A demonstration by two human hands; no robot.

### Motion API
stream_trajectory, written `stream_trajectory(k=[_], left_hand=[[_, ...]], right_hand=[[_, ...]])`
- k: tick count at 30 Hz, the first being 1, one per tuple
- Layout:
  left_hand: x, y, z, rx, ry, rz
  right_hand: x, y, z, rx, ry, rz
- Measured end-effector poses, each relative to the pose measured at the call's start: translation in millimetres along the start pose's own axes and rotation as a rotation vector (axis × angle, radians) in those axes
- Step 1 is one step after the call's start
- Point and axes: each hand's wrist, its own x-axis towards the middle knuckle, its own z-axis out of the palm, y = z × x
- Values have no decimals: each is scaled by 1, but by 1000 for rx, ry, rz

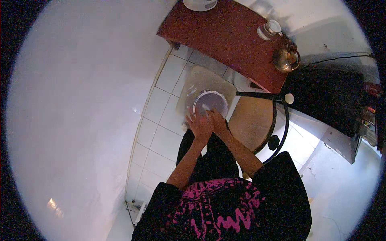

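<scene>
Just ahead of my knees, a round white-rimmed tub (222, 94) with a greyish inside rests on a beige, smudged mat or board (201, 76). My left hand (199, 125) lies against its near left side, fingers spread and pointing forward. Close beside it, my right hand (217, 121) reaches over the near rim with its fingers curled. A small whitish thing (206, 107) shows at those fingertips; its kind is too blurred to tell. The two hands touch or overlap at the near rim.
A dark red table (225, 32) stands ahead, bearing a glass mug (268, 30), a brassy kettle (286, 59) and a white bowl (200, 4). To the right is a black-framed chair (251, 120) with a brown seat. A pale wall (80, 120) rises on the left.
</scene>
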Motion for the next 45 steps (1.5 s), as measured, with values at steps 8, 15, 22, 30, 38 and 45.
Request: stream_trajectory(k=[8,15,22,30,38,45], left_hand=[[-40,-77,-28,-178,-90,59],[-174,-221,-45,-25,-273,-209],[-306,-278,-75,10,-453,-435],[-351,-291,-79,-152,-517,-517],[-349,-310,-87,-140,-521,-549],[-360,-352,-96,-129,-507,-472]], right_hand=[[36,4,32,32,481,774],[74,20,84,-7,600,1027],[80,29,110,26,473,913],[50,57,116,58,709,975],[76,62,150,-154,512,889],[66,70,112,575,683,842]])
